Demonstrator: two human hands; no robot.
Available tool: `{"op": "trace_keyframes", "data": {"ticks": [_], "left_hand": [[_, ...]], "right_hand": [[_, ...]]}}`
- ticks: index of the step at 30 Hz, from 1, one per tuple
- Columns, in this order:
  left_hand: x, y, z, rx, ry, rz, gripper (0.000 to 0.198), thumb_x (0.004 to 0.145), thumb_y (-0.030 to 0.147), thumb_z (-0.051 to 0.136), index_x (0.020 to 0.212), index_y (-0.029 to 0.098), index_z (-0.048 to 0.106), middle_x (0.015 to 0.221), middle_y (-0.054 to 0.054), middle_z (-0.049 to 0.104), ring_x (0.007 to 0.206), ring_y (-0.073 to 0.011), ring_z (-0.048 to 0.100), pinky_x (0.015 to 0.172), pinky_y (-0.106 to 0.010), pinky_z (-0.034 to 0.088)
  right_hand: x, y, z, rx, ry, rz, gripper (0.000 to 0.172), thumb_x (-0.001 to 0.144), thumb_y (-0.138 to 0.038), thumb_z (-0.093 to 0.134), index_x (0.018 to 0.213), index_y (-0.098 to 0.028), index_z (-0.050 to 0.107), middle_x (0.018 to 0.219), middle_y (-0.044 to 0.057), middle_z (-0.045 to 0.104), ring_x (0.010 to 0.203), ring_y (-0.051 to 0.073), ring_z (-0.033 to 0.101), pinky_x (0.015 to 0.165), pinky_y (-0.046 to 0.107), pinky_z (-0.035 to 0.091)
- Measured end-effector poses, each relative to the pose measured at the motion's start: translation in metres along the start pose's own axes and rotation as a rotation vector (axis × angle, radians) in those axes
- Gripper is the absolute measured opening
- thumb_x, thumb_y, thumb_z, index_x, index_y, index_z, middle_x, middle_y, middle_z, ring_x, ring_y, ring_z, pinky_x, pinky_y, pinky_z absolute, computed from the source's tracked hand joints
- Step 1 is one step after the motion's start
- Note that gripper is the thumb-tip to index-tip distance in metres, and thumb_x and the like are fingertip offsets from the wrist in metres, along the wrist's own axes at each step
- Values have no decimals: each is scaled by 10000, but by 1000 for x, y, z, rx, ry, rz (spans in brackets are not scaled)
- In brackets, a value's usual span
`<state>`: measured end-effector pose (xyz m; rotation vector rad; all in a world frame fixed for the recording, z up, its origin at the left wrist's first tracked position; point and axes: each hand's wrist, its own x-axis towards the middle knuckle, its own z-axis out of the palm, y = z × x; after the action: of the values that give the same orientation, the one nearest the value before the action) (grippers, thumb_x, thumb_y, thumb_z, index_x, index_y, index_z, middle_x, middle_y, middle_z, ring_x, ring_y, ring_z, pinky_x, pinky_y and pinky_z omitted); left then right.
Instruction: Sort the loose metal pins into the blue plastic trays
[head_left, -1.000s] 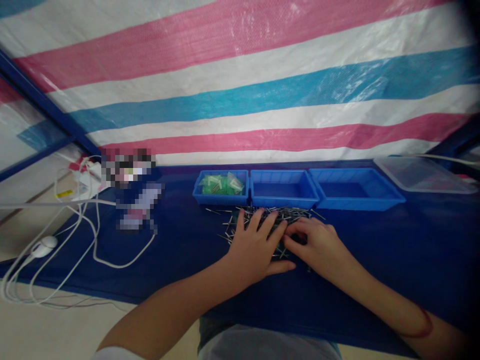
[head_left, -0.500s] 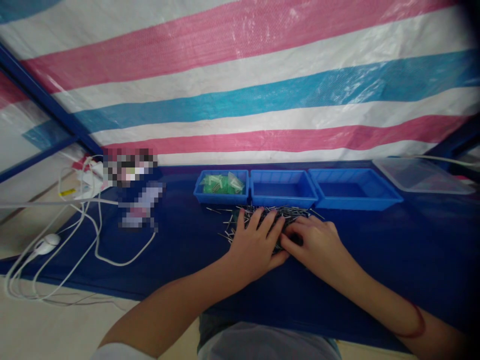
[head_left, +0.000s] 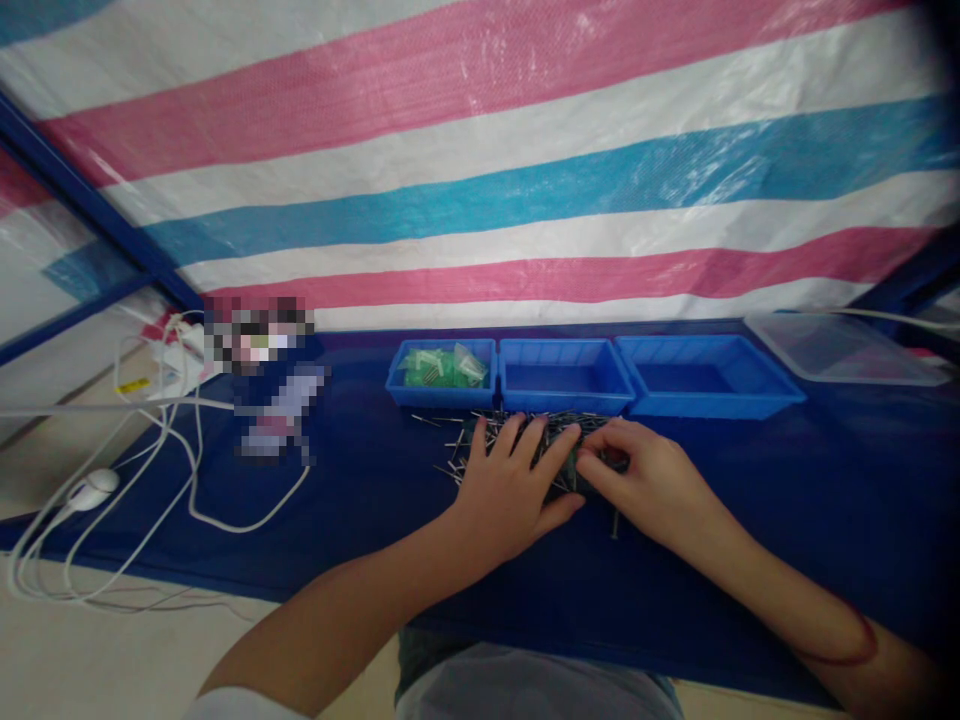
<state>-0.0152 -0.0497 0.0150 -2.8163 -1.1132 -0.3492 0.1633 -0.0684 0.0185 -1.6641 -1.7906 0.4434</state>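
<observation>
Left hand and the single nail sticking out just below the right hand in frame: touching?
Apart. The head view shows bare blue tabletop between the thumb tip of the left hand and that nail.

Left forearm slanting from the lower left toward the centre; left grip palm down, fingers spread, thumb extended rightward. Right forearm extending from the lower right; right grip just beside the left, thumb and forefinger bent toward each other.
</observation>
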Motion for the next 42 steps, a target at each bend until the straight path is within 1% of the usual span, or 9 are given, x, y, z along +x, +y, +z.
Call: {"op": "trace_keyframes", "data": {"ticks": [7,11,13,15,18,22,27,33,42], "left_hand": [[1,3,-2,-30,18,-23,618,935,495,364,1469,205,254,1426,-96,442,1308,-287,371,1082,-560,271],[5,0,-3,-101,64,-25,658,909,540,405,1443,167,311,1454,-134,391,1391,-347,239,1098,-587,239],[9,-4,-7,-204,115,3,678,909,540,410,1431,117,320,1455,-166,376,1411,-344,196,1117,-548,245],[13,-9,-13,-337,174,22,633,933,480,404,1429,97,311,1434,-177,403,1392,-301,263,1123,-479,281],[18,-15,-21,-555,222,-24,490,953,360,415,1384,127,393,1320,-144,539,1247,-236,473,1055,-386,383],[21,-19,-28,-753,145,-136,260,942,303,456,1052,173,653,979,-47,708,911,-174,634,867,-289,464],[21,-24,-33,-843,145,-284,264,933,338,464,919,165,664,818,-8,686,741,-133,607,702,-231,444],[21,-28,-32,-900,239,-364,255,919,356,483,941,168,654,833,0,672,742,-122,587,702,-219,433],[22,-34,-36,-992,144,-367,278,904,382,509,801,158,639,715,8,653,657,-107,564,644,-217,407]], "right_hand": [[-1,-3,-11,60,102,-80,145,806,-223,502,662,-211,520,703,6,558,628,145,531,591,278,407],[-2,-1,-18,113,132,-98,93,820,-197,505,750,-209,565,796,14,624,697,152,584,613,268,434],[-2,2,-23,132,129,-83,89,830,-209,512,780,-214,586,755,3,625,650,145,580,572,262,427],[-3,4,-27,183,89,-71,100,847,-227,511,792,-218,594,679,-11,598,563,128,547,514,253,411],[-3,6,-31,313,-9,-89,135,871,-245,495,775,-218,587,687,-5,597,535,118,534,481,242,422],[-2,1,-31,438,-64,-89,151,881,-286,516,775,-215,596,702,7,620,532,110,551,483,233,454],[0,-5,-29,608,-92,8,172,858,-377,588,863,-207,613,641,3,649,499,103,580,469,214,485],[2,-6,-28,634,-138,36,236,823,-413,635,801,-180,656,675,25,661,526,98,593,472,202,502],[4,-3,-25,670,-73,89,240,804,-422,657,803,-183,674,643,19,662,516,103,597,455,204,505]]}}
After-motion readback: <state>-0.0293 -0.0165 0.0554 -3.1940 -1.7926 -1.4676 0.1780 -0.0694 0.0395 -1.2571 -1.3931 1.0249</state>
